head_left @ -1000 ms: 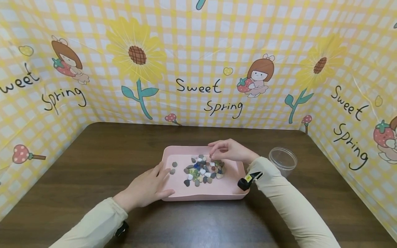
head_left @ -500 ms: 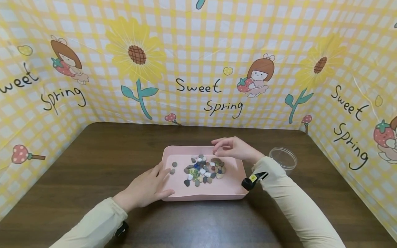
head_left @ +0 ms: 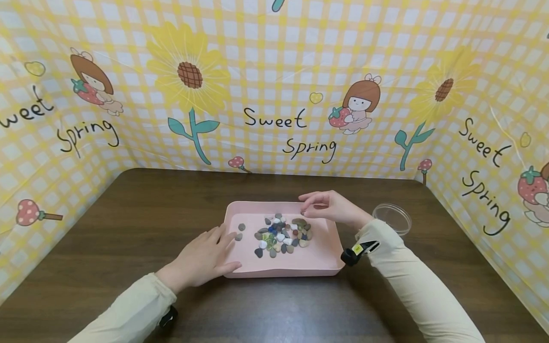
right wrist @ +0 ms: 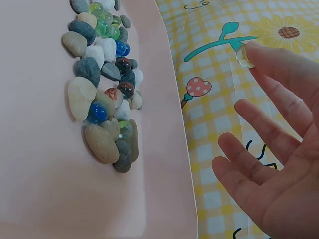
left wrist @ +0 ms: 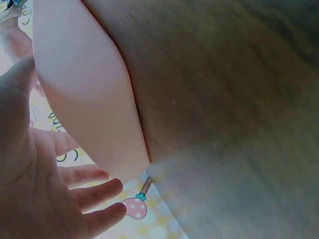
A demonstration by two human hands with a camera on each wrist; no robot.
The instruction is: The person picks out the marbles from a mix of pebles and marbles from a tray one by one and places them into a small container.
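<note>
Pinching a glassy marble (right wrist: 244, 56) with the right hand (head_left: 328, 207), centre-right, and touching the pink tray (head_left: 319, 257) of pebbles (head_left: 280, 237), lower middle, with a spread left hand (head_left: 199, 259). Dark wood tabletop (head_left: 279, 309) below, yellow checked cloth (head_left: 274, 62) up top.

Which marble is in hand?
The glassy marble pinched by the right hand; the other visible marbles lie among stones in the pink tray.

soft glare on dark tabletop (head_left: 279, 309)
</note>
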